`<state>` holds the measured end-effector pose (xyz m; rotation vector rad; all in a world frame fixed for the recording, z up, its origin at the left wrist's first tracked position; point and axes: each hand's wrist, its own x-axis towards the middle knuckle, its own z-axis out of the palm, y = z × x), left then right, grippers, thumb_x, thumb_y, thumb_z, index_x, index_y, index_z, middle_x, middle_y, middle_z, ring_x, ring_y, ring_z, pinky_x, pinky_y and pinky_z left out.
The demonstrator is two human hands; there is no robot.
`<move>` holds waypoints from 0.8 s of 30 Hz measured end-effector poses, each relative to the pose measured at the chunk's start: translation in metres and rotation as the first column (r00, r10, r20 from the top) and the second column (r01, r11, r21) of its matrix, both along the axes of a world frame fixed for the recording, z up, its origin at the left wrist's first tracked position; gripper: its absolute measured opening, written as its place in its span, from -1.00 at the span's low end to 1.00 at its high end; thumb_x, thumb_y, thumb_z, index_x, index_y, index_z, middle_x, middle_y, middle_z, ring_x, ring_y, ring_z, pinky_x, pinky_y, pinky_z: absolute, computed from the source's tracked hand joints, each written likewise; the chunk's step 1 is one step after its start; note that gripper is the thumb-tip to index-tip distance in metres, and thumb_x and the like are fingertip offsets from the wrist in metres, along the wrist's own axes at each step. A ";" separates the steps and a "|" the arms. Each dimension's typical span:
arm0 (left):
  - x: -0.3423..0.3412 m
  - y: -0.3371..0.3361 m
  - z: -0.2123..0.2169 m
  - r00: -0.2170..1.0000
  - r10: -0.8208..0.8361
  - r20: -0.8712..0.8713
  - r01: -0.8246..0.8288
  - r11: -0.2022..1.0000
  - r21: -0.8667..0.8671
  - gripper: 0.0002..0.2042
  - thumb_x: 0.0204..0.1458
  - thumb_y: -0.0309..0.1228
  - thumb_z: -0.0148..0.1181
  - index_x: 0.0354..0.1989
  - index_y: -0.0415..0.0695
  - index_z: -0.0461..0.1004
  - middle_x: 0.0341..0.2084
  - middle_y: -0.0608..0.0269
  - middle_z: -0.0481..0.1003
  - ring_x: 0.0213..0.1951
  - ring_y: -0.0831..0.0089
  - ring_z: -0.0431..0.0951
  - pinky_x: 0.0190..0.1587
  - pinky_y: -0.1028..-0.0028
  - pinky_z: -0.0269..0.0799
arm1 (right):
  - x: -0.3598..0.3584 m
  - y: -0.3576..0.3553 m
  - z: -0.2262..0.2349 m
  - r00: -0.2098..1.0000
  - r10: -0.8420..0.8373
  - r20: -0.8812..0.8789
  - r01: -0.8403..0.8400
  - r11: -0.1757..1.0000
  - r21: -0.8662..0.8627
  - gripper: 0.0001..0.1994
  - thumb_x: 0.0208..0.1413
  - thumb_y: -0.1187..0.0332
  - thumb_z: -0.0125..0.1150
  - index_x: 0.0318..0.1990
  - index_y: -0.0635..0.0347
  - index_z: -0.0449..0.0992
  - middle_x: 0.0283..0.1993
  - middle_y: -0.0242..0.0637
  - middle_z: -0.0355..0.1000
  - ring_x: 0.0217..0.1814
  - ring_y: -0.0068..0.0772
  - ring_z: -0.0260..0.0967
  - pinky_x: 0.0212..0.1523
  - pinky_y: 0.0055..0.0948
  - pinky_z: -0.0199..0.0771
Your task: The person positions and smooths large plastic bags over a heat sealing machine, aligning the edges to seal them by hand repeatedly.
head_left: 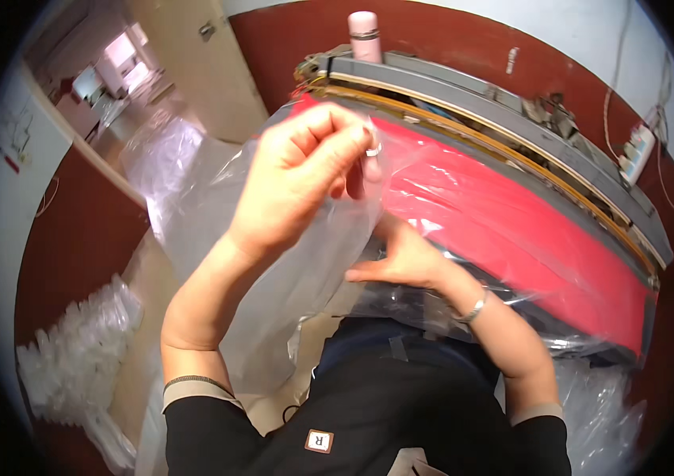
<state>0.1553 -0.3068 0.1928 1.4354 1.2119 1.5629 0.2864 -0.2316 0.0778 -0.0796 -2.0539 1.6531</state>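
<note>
Heap of clear plastic bags (75, 357): lower left, on the floor by the red-brown wall.

Clear plastic bag (194, 206): large, thin sheet lifted in front of the person, hanging from the raised hand down toward the lap.

Left hand (297, 178): raised at centre, fingers closed, pinching the top edge of the clear plastic bag.

Pink bottle (364, 36): upright, top centre, behind the machine.

Right hand (400, 258): lower, just right of centre, fingers bent and pressed on the plastic film; whether it grips the film cannot be told. Bracelet (476, 308) on its wrist.

Red sheet (511, 230): broad band under glossy film, lying along the machine.

Heat-sealing machine (511, 127): long grey bar with a brass-coloured strip, running to the right.

Power strip (638, 151): white, on the far-right wall.
</note>
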 end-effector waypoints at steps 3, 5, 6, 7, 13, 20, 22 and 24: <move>0.006 0.019 0.032 0.997 0.076 -0.033 -0.063 0.957 0.283 -0.87 0.04 -0.39 0.00 -0.37 -0.18 0.41 -0.57 0.39 0.42 -0.58 0.76 0.28 -0.51 0.75 0.19 | 0.005 -0.001 -0.010 0.993 0.114 0.021 -0.113 0.993 -0.030 -0.55 -0.21 0.38 0.33 -0.09 0.21 0.35 -0.22 -0.34 0.37 -0.10 -0.46 0.27 -0.07 -0.47 0.25; -0.005 0.029 0.053 0.962 0.274 0.022 -0.257 0.872 0.417 -0.86 0.05 -0.38 -0.02 -0.36 -0.18 0.42 -0.52 0.40 0.43 -0.53 0.73 0.33 -0.47 0.73 0.22 | 0.014 -0.006 -0.019 0.954 0.301 -0.001 -0.301 0.953 0.017 -0.87 -0.17 0.44 0.28 -0.41 0.23 0.49 -0.49 -0.39 0.34 -0.28 -0.53 0.27 -0.24 -0.53 0.26; -0.008 0.031 0.059 0.960 0.250 0.123 -0.278 0.839 0.467 -0.85 0.05 -0.37 -0.02 -0.35 -0.17 0.43 -0.50 0.41 0.44 -0.50 0.71 0.35 -0.45 0.73 0.23 | 0.019 -0.006 -0.022 0.956 0.290 -0.043 -0.288 0.957 0.044 -0.88 -0.16 0.44 0.28 -0.44 0.22 0.49 -0.48 -0.39 0.34 -0.27 -0.51 0.28 -0.24 -0.54 0.26; -0.011 0.032 0.064 0.937 0.261 0.231 -0.344 0.804 0.486 -0.84 0.05 -0.36 -0.02 -0.34 -0.16 0.44 -0.47 0.41 0.44 -0.47 0.69 0.37 -0.42 0.72 0.24 | 0.023 -0.006 -0.025 0.956 0.280 -0.087 -0.270 0.957 0.109 -0.90 -0.16 0.44 0.28 -0.46 0.22 0.49 -0.47 -0.39 0.34 -0.27 -0.49 0.28 -0.24 -0.55 0.26; 0.011 0.037 0.070 0.918 0.288 0.273 -0.386 0.807 0.448 -0.80 0.06 -0.30 -0.03 -0.28 -0.14 0.43 -0.46 0.42 0.42 -0.42 0.66 0.39 -0.38 0.68 0.31 | 0.012 0.017 -0.030 0.945 -0.328 -0.014 0.328 0.942 0.066 -0.15 -0.32 0.29 0.39 0.17 0.16 0.00 0.20 -0.17 0.07 0.23 -0.28 0.03 0.08 -0.32 0.15; -0.009 0.056 0.082 0.924 0.364 0.120 -0.350 0.674 0.650 -0.79 0.08 -0.37 -0.08 -0.19 -0.20 0.38 -0.34 0.27 0.40 -0.32 0.54 0.40 -0.24 0.56 0.35 | 0.007 0.007 -0.044 0.978 0.185 0.092 -0.182 0.982 -0.041 -0.78 -0.19 0.38 0.27 -0.35 0.27 0.47 -0.34 -0.26 0.41 -0.21 -0.42 0.32 -0.19 -0.46 0.30; -0.037 0.055 0.091 0.852 0.524 0.025 -0.393 0.605 0.692 -0.79 0.08 -0.37 -0.08 -0.19 -0.19 0.38 -0.34 0.26 0.40 -0.31 0.53 0.40 -0.25 0.55 0.36 | 0.040 0.004 -0.050 0.981 0.191 -0.026 -0.187 0.976 0.109 -0.87 -0.16 0.41 0.24 -0.52 0.30 0.48 -0.41 -0.22 0.40 -0.31 -0.41 0.33 -0.26 -0.45 0.32; -0.063 0.051 0.099 0.484 0.868 -0.111 -0.399 0.332 0.855 -0.80 0.08 -0.37 -0.06 -0.23 -0.21 0.38 -0.40 0.30 0.40 -0.37 0.56 0.39 -0.29 0.60 0.35 | 0.091 0.011 -0.051 0.994 0.104 -0.018 -0.103 0.993 0.058 -0.86 -0.13 0.38 0.26 -0.48 0.26 0.47 -0.40 -0.27 0.42 -0.26 -0.42 0.37 -0.10 -0.37 0.32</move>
